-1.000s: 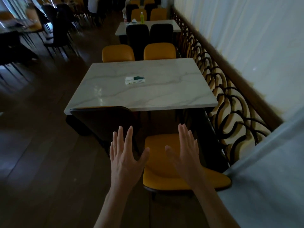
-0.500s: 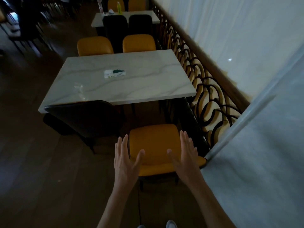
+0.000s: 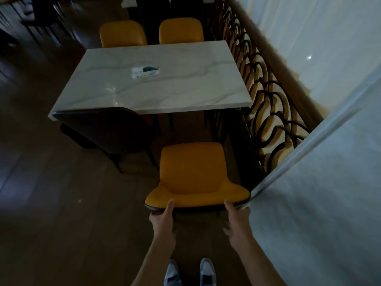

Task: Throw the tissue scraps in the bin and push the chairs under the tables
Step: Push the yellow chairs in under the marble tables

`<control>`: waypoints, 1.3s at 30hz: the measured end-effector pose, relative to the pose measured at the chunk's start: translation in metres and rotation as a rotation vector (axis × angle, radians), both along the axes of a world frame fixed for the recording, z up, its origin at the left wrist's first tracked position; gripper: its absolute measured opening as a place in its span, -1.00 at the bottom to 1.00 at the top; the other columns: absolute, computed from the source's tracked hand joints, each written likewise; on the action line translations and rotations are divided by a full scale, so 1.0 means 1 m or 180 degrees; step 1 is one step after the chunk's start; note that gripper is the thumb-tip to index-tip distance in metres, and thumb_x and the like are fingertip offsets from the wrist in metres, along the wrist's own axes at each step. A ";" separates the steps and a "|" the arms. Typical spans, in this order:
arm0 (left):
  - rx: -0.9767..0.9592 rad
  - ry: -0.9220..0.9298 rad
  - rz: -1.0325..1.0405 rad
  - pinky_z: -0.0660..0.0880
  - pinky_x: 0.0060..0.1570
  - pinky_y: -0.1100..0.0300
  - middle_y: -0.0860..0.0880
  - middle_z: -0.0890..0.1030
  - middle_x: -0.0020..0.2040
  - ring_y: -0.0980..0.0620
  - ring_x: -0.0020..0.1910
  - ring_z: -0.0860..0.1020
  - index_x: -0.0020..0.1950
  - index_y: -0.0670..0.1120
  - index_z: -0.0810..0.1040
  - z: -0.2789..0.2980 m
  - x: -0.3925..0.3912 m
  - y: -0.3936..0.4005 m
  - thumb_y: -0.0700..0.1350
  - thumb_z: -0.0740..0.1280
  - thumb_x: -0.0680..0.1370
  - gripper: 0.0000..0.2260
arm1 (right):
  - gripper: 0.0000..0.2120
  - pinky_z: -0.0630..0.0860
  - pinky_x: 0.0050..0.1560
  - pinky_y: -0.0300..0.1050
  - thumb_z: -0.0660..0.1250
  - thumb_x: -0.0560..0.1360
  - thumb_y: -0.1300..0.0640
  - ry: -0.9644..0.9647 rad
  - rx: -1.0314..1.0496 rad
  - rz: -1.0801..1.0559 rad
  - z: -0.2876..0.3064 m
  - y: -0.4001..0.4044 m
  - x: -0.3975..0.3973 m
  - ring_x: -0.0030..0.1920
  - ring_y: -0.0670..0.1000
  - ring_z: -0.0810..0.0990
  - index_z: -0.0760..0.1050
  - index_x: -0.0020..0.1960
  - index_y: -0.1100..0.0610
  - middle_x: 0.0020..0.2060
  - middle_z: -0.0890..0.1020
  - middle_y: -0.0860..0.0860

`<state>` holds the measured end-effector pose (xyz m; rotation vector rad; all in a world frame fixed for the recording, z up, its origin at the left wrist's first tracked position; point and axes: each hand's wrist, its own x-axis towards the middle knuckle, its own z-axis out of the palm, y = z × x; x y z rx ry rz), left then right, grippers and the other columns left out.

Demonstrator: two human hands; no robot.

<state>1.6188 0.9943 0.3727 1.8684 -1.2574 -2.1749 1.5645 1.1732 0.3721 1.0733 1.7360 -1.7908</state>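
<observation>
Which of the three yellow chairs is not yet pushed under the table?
The near yellow chair, gripped by both hands: its whole seat stands clear of the marble table. The two far ones are tucked in.

Your yellow chair (image 3: pixel 192 174) stands on the wooden floor, pulled out from the near edge of the marble-topped desk (image 3: pixel 185 89), its seat wholly clear of the top and its backrest towards you. It sits upright, close to the desk's near right corner. Your left hand (image 3: pixel 162 219) and right hand (image 3: pixel 237 218) grip the top rim of its backrest, thumbs laid over the yellow padding. Beside it, the dark chair (image 3: pixel 107 131) is tucked against the near edge at the left corner. Two more yellow chairs (image 3: pixel 122 34) stand pushed in along the desk's far edge.
</observation>
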 end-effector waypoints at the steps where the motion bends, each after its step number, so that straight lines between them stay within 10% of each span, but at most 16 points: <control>1: 0.0333 0.0084 0.0137 0.56 0.08 -0.27 -0.21 0.50 0.29 -0.29 0.18 0.53 0.51 0.03 0.25 0.000 -0.003 0.002 0.03 0.54 0.43 -0.26 | -0.16 0.47 0.24 0.29 0.47 0.45 -0.01 -0.0274 -0.0377 -0.0131 -0.002 -0.002 -0.002 0.32 0.26 0.42 0.03 0.55 -0.12 0.43 0.33 0.17; 5: 0.0798 0.0320 0.0542 0.62 -0.25 -0.26 -0.22 0.48 0.28 -0.37 0.15 0.53 0.46 0.11 0.28 0.002 -0.011 0.004 -0.04 0.58 0.34 -0.23 | -0.37 0.55 0.03 0.34 0.48 0.45 0.01 -0.0456 -0.1244 -0.0255 -0.009 -0.007 -0.011 0.16 0.30 0.52 0.30 0.44 -0.04 0.24 0.47 0.19; 14: 0.0638 0.0359 0.0785 0.62 -0.33 -0.18 -0.21 0.51 0.21 -0.30 0.09 0.55 0.38 0.05 0.33 -0.012 -0.024 0.010 -0.18 0.51 0.45 -0.41 | -0.47 0.60 -0.05 0.30 0.44 0.48 0.18 -0.0337 -0.1738 -0.0445 -0.011 -0.004 -0.024 0.17 0.34 0.53 0.36 0.39 0.03 0.25 0.51 0.24; 36: 0.0342 0.0576 0.0798 0.64 -0.25 -0.13 -0.17 0.59 0.18 -0.29 0.09 0.59 0.35 0.06 0.43 -0.025 -0.081 -0.013 -0.27 0.45 0.46 -0.47 | -0.48 0.59 0.07 0.28 0.47 0.41 0.25 -0.0162 -0.1421 -0.0635 -0.014 -0.029 -0.080 0.16 0.27 0.54 0.41 0.31 0.03 0.19 0.54 0.15; 39: 0.0322 0.0684 0.0729 0.64 -0.25 -0.11 -0.18 0.60 0.17 -0.27 0.09 0.60 0.35 0.03 0.44 -0.025 -0.107 -0.025 -0.27 0.45 0.46 -0.50 | -0.48 0.50 0.24 0.29 0.58 0.22 0.03 0.0350 -0.1015 -0.0113 -0.009 -0.039 -0.097 0.25 0.26 0.51 0.49 0.12 0.04 0.29 0.50 0.24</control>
